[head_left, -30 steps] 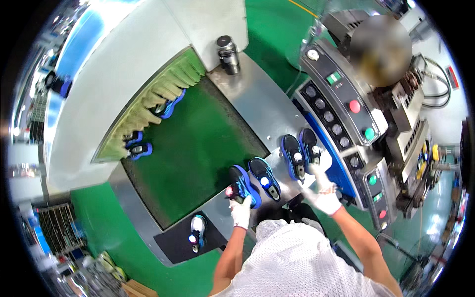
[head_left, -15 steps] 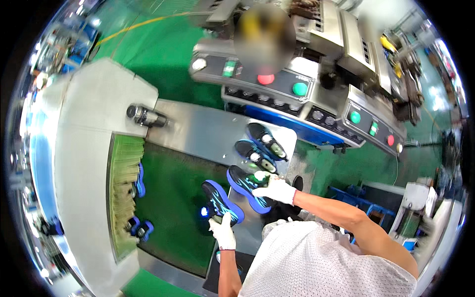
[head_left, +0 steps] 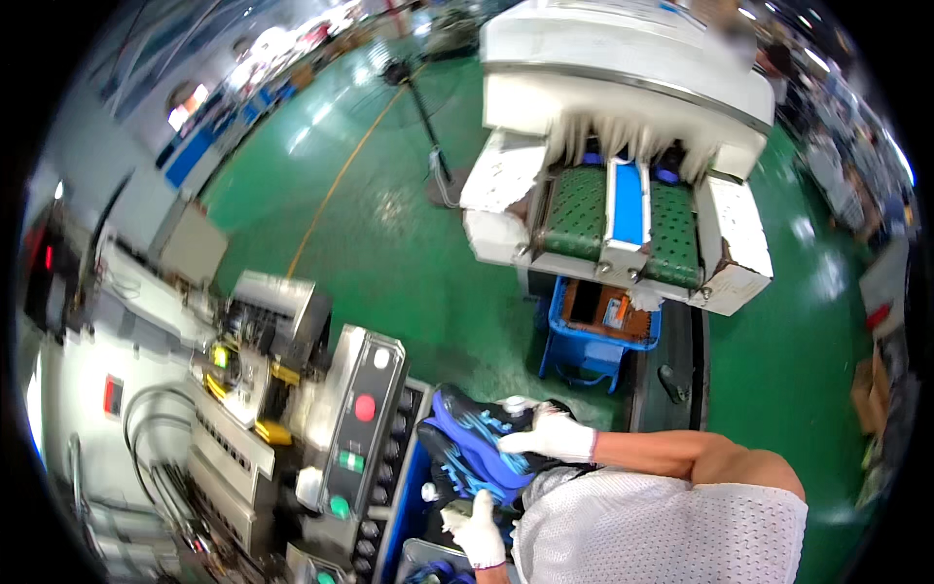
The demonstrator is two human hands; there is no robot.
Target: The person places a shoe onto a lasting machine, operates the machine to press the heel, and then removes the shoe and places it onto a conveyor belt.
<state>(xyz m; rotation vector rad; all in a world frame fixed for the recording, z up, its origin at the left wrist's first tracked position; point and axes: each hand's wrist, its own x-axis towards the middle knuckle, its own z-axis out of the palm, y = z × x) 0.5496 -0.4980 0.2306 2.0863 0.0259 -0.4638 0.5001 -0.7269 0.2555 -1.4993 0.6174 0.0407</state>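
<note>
I see the R hand point(head_left: 552, 435) in a white glove, closed round the heel end of the R sneaker point(head_left: 484, 425), thumb on the near side. The L hand point(head_left: 477, 530), also gloved, is bent partway shut w/ its thumb on the heel end of the L sneaker point(head_left: 454, 474); it has hold of that one, as far as I can tell. Both sneakers are black w/ light blue marks & purple-blue soles. They're tipped on their sides, one by the other, in front of the white shirt point(head_left: 662, 521), toes pointing up & left.

Just below, a grey tray point(head_left: 418, 549) has blue & dark bits in it. Close on the left is the control box point(head_left: 352, 428), w/ a red btn point(head_left: 365, 408) & a green btn point(head_left: 339, 506), so that side is blocked. Past it I see a big machine w/ black hoses point(head_left: 146, 394). Farther off, a blue bin point(head_left: 553, 326) sits under the white conveyor machine point(head_left: 623, 83), which has two green belts point(head_left: 574, 219).

The gloves hide the heels, & I can't see all the L fingers. The bottom edge cuts off the tray. Two dark shoes point(head_left: 668, 164) are half hidden by the conveyor's fringe point(head_left: 623, 134). The far top right is too blurry to make out.
</note>
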